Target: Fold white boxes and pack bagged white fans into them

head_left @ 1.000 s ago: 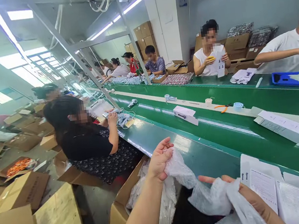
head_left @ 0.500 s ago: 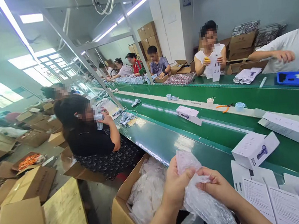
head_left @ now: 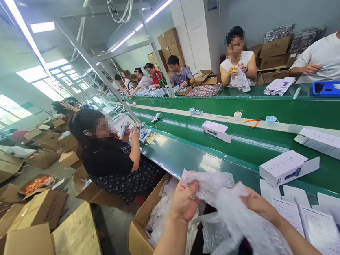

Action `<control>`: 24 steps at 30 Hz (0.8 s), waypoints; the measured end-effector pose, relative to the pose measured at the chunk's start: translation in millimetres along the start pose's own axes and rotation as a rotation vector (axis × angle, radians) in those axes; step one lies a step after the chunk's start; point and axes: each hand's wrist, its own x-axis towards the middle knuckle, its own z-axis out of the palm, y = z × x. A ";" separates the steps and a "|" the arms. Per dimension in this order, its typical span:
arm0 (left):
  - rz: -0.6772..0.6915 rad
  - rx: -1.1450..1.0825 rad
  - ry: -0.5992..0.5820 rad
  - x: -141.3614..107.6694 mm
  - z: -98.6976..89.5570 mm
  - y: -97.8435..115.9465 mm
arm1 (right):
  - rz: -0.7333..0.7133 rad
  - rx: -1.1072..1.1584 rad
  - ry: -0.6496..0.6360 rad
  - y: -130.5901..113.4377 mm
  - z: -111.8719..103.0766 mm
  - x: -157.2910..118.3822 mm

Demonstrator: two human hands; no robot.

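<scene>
Well, at the far left, a seated co-worker in a black top (head_left: 109, 163) holds a small silver device up near the green belt bench (head_left: 192, 157). Next along, an open cardboard box (head_left: 138, 239) holds loose clear bubble bags (head_left: 161, 222). Above its right corner, the left hand (head_left: 184, 201) grips a crumpled bubble bag (head_left: 224, 203), the left fingers (head_left: 191, 190) clamped together on its edge. The right hand (head_left: 259, 207) takes the far side, the right fingers (head_left: 252, 200) closed on the film, their tips partly buried in it. Gripping two separate edges like this, with the hands close to the film, is a sound way to keep slippery plastic from bunching. Further right, a white product box (head_left: 288, 167) lies on the bench, just above overlapping printed leaflets (head_left: 321, 229).
</scene>
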 end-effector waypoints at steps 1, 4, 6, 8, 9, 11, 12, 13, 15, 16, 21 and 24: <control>-0.011 0.068 -0.022 -1.7 -1.6 1.8 | 0.015 0.055 0.060 -0.8 0.5 2.2; -0.008 0.266 0.010 -1.7 -15.8 18.2 | 0.010 0.191 0.270 -0.1 -13.8 -0.5; 0.043 0.319 0.100 0.9 -27.8 30.1 | 0.034 0.222 0.343 1.1 -27.6 -8.6; 0.119 0.467 0.164 3.1 -34.7 36.7 | 0.092 0.156 0.296 -1.0 -32.6 -16.1; 0.149 0.606 0.166 3.7 -34.9 37.7 | 0.100 0.064 0.223 -3.9 -29.6 -17.9; 0.134 0.928 0.067 4.1 -29.4 36.0 | 0.085 -0.243 -0.004 -11.9 -13.2 -15.2; 0.081 1.051 -0.035 3.7 -25.1 33.9 | 0.067 -0.431 -0.118 -15.5 -1.8 -10.7; 0.006 1.128 -0.166 2.9 -20.8 31.4 | 0.053 -0.615 -0.206 -17.5 9.8 -4.5; -0.147 1.162 -0.436 -0.7 -16.6 24.7 | 0.048 -0.902 -0.299 -13.9 28.2 10.0; -0.198 1.130 -0.537 -3.9 -18.3 20.4 | 0.044 -0.991 -0.319 -7.8 33.2 16.7; -0.485 0.467 -0.691 -28.1 -76.8 -13.8 | -0.190 -1.132 -0.461 49.0 26.3 32.2; -0.570 0.250 -0.556 -22.9 -143.8 -41.9 | -0.287 -1.112 -0.397 84.3 19.2 31.9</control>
